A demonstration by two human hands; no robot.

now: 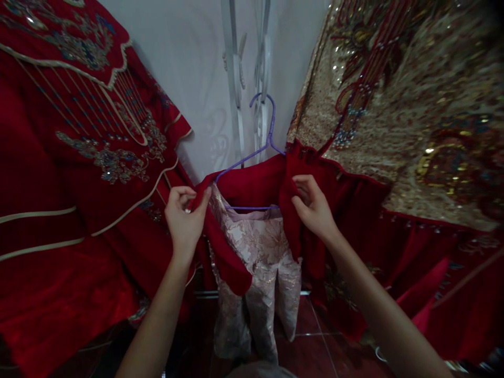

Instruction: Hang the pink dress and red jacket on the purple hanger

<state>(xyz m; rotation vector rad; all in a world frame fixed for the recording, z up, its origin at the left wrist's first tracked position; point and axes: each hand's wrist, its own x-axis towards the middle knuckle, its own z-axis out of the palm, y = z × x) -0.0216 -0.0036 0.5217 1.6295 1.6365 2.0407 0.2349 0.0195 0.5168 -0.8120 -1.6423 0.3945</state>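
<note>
A purple hanger holds a pale pink brocade garment with a shiny flower pattern. Red cloth, like a shawl or small jacket, is draped round the hanger's shoulders, one end hanging over the garment's front. My left hand pinches the cloth's edge at the left shoulder, thumb against the fingers. At the right shoulder, my right hand has the other edge between thumb and fingers. The hanger's hook is up against a grey metal rack, but whether it hangs there I cannot tell.
On the left hangs a red embroidered garment with beaded fringes. A gold sequined garment fills the upper right, above dark red fabric. Behind the hanger stand the metal rack and a pale wall. Reddish floor tiles show below.
</note>
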